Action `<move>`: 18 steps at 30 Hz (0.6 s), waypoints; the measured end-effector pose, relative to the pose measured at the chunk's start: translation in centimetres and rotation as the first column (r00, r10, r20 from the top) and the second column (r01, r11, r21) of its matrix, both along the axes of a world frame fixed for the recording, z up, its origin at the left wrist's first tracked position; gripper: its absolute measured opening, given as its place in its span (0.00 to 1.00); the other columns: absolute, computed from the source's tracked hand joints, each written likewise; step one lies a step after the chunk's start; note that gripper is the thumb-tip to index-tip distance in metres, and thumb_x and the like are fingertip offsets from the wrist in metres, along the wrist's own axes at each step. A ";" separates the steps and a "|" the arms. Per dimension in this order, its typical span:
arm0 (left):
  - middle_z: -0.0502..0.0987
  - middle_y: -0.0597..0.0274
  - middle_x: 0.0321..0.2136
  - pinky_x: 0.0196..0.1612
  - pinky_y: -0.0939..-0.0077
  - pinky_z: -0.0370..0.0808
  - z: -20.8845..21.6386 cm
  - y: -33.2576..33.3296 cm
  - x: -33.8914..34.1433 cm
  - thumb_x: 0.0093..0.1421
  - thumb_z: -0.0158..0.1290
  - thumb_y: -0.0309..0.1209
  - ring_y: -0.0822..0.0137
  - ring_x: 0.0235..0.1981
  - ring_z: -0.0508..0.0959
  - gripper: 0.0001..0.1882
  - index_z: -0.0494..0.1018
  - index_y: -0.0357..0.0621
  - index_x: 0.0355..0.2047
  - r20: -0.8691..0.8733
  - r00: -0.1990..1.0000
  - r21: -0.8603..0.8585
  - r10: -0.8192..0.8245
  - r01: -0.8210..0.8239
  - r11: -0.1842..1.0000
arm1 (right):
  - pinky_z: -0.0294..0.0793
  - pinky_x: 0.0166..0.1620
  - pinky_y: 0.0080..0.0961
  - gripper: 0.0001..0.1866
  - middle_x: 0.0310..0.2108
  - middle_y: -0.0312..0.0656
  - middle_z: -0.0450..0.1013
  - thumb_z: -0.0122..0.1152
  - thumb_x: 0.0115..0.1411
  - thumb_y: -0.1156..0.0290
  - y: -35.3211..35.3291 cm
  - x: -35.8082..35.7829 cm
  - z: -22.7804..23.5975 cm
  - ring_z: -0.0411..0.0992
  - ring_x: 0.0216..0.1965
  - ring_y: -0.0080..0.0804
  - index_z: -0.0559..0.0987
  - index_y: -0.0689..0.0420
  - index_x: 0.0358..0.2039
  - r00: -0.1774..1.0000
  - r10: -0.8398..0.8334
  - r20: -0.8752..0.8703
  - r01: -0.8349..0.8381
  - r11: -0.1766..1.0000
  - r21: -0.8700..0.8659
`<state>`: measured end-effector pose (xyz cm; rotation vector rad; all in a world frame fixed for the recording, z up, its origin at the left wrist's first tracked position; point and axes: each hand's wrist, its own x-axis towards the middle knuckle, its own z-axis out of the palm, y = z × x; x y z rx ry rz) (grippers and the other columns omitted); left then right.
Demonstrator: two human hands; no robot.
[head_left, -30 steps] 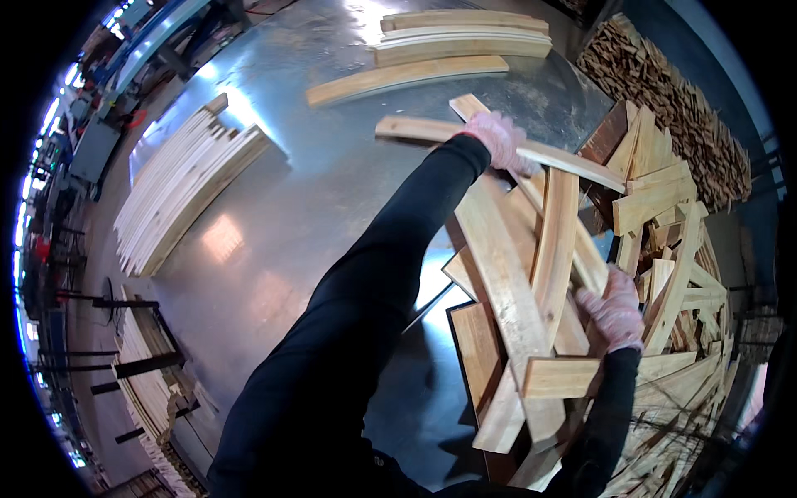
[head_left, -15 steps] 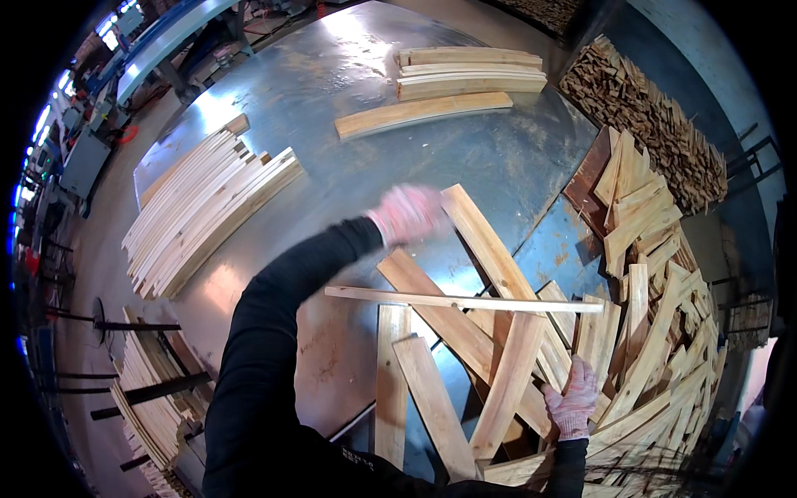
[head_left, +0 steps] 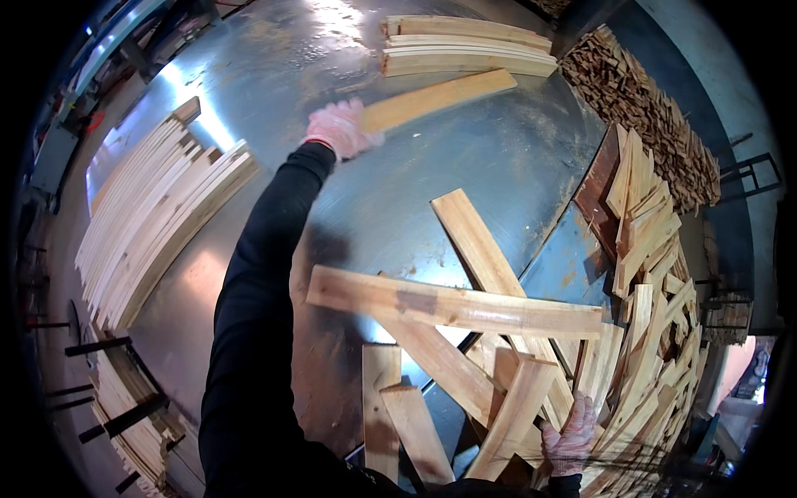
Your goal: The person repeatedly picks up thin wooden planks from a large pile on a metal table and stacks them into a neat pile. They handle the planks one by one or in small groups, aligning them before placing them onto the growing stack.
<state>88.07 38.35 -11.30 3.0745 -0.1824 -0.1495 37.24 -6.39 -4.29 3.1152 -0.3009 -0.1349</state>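
Note:
My left hand (head_left: 340,130), in a pale red-and-white glove, reaches to the far side of the metal table. Its fingers close around the left end of a single wooden board (head_left: 448,98). My right hand (head_left: 570,436), gloved alike, lies low at the right with fingers stretched over the loose boards and grips none that I can see. A wide board (head_left: 457,307) lies flat across several crossed boards in front of me. Under its right part, another board (head_left: 477,236) points away toward the table's middle.
Stacked boards (head_left: 162,220) sit on the left of the metal table (head_left: 374,216), and a smaller stack (head_left: 469,48) at the far edge. A heap of loose boards (head_left: 652,382) fills the right side. Beyond it stands a large pile of short wood pieces (head_left: 639,116).
My left hand has moved from the middle of the table, away and left, to the far single board. The crosswise board has turned from its narrow edge onto its wide face. My right hand stays low.

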 end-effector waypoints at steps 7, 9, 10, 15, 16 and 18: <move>0.81 0.53 0.42 0.50 0.58 0.75 4.0 2.2 -11.5 0.55 0.59 0.54 0.52 0.47 0.80 0.27 0.76 0.49 0.47 -0.191 0.979 -0.132 0.068 -0.095 0.987 | 0.60 0.63 0.53 0.50 0.59 0.56 0.66 0.65 0.51 0.38 3.7 -6.7 -0.4 0.62 0.62 0.60 0.64 0.61 0.65 0.988 -0.117 0.104 0.126 0.988 -0.089; 0.81 0.52 0.42 0.50 0.59 0.75 5.9 4.3 -15.8 0.56 0.59 0.54 0.50 0.46 0.80 0.27 0.77 0.48 0.46 -0.170 0.984 -0.185 0.059 -0.091 0.979 | 0.61 0.63 0.53 0.49 0.59 0.57 0.66 0.65 0.52 0.40 3.5 -8.6 -0.5 0.63 0.61 0.59 0.63 0.61 0.65 0.984 -0.094 0.154 0.110 0.989 -0.101; 0.81 0.52 0.42 0.49 0.59 0.75 6.8 5.7 -18.3 0.56 0.59 0.54 0.50 0.46 0.80 0.26 0.77 0.48 0.45 -0.161 0.985 -0.203 0.061 -0.094 0.975 | 0.61 0.63 0.53 0.48 0.60 0.58 0.65 0.66 0.53 0.42 3.8 -9.5 -0.5 0.63 0.61 0.59 0.63 0.61 0.65 0.979 -0.094 0.181 0.110 0.991 -0.082; 0.81 0.47 0.42 0.50 0.62 0.74 9.6 13.3 -33.5 0.60 0.55 0.54 0.52 0.45 0.80 0.30 0.75 0.46 0.53 -0.259 0.956 -0.485 0.140 -0.254 0.837 | 0.61 0.64 0.52 0.47 0.62 0.56 0.64 0.60 0.57 0.40 5.1 -12.2 -1.4 0.61 0.63 0.57 0.61 0.60 0.67 0.969 -0.177 0.169 0.202 0.969 -0.144; 0.81 0.48 0.42 0.50 0.63 0.73 10.2 13.6 -37.2 0.60 0.55 0.54 0.54 0.45 0.80 0.30 0.75 0.45 0.54 -0.300 0.942 -0.506 0.152 -0.292 0.812 | 0.60 0.65 0.51 0.46 0.62 0.56 0.64 0.59 0.58 0.40 5.4 -12.3 -0.8 0.61 0.63 0.56 0.60 0.59 0.67 0.969 -0.198 0.150 0.217 0.969 -0.121; 0.81 0.52 0.43 0.51 0.66 0.73 12.1 14.0 -44.7 0.62 0.53 0.53 0.58 0.45 0.79 0.31 0.74 0.43 0.55 -0.381 0.905 -0.585 0.187 -0.393 0.710 | 0.59 0.65 0.49 0.45 0.62 0.57 0.64 0.58 0.59 0.42 5.5 -12.1 -0.2 0.62 0.63 0.55 0.60 0.59 0.67 0.966 -0.206 0.156 0.224 0.968 -0.110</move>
